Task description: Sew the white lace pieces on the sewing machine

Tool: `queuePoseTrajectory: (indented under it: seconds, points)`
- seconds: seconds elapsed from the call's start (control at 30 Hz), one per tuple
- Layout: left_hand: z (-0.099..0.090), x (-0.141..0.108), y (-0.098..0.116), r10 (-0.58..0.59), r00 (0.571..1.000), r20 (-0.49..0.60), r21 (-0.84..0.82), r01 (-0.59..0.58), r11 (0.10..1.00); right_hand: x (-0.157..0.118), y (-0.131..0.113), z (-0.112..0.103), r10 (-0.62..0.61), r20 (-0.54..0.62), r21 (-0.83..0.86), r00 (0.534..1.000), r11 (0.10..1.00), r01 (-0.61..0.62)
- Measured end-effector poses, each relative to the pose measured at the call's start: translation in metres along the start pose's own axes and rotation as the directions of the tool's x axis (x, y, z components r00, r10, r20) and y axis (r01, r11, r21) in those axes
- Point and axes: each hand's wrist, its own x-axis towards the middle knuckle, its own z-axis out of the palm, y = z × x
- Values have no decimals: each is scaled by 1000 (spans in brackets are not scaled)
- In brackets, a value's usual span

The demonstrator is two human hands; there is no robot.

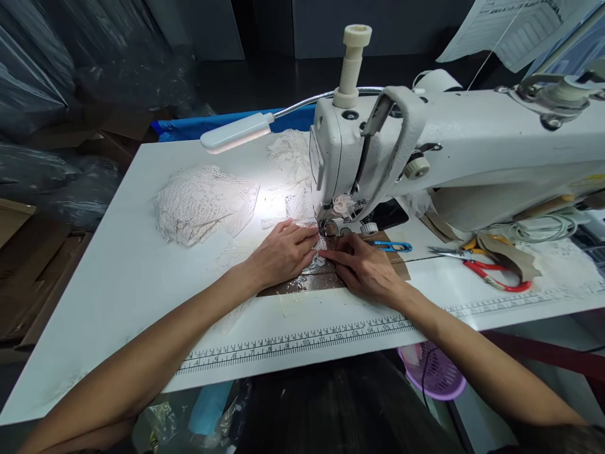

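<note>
White lace fabric (320,253) lies under the presser foot of a white sewing machine (326,145). My left hand (286,251) rests flat on the lace just left of the needle, fingers together and stretched forward. On the other side, my right hand (363,265) has its fingers bent in, with the index fingertip at the lace's edge; the thumb is partly hidden. Brown tape (307,284) covers the machine bed beneath both hands. More lace runs behind the needle, and a bunched pile of lace (203,202) sits to the left.
Blue thread snips (392,246) lie right of my right hand. Farther right are red-handled scissors (496,277). A lamp (236,132) lights the work from above. A printed ruler (302,343) runs along the table's front edge. Below hangs a purple basket (437,375).
</note>
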Motion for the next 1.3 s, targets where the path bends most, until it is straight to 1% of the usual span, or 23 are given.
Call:
queuePoseTrajectory:
  seconds: [0.13, 0.23, 0.5, 0.7, 0.87, 1.0, 1.13, 1.3]
  points:
    - [-1, -1, -4, 2, 1000, 16, -50, -1, 999, 1, -1, 0, -8, -10, -3, 1000, 1000, 8]
    - [0, -1, -6, 14, 1000, 4, -72, -13, 997, 1, -1, -1, -9, -4, -11, 1000, 1000, 9]
    - [3, -1, -6, 37, 999, -19, -71, -39, 997, 0, 0, -1, -5, 24, -31, 1000, 1000, 5]
    - [1, 0, -1, -25, 1000, -14, -105, 23, 994, 1, -1, -1, 14, 11, -4, 1000, 1000, -14]
    - [1, 1, 0, -36, 999, -19, -89, 34, 995, 2, -2, 0, 24, 1, -13, 1000, 1000, -24]
    - [1, 4, -1, -59, 998, -16, -71, 58, 996, 4, -3, -1, 33, 18, -59, 999, 998, -32]
    - [-1, 8, 1, -97, 995, -9, -45, 97, 994, 10, -5, -5, 47, 65, -152, 997, 988, -37]
    - [2, 10, 5, -158, 987, -39, -17, 158, 987, 19, -10, -8, 92, 110, -253, 990, 965, -61]
